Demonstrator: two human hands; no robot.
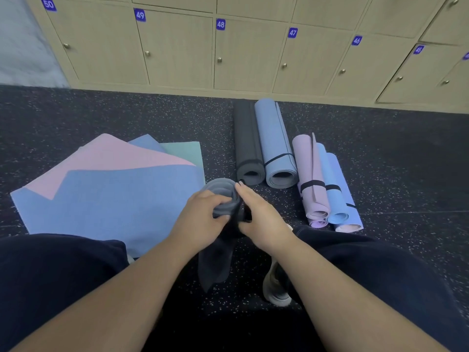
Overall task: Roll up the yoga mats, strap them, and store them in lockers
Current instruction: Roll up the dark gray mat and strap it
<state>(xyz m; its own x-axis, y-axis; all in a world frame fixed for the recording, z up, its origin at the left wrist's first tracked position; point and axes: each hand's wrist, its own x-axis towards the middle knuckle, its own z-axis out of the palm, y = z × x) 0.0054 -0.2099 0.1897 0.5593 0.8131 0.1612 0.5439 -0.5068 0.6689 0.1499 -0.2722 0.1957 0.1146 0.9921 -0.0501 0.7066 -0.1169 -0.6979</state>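
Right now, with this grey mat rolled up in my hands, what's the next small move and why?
Probably draw the black strap around the grey rolled mat and close it. Your left hand grips the roll's end while your right hand seems to pinch the strap beside it, and no band shows around this roll yet, unlike the strapped light blue roll.

Grey rolled mat point(223, 196); black speckled floor point(127, 115); beige lockers point(177, 49), blue number tags point(220, 24).
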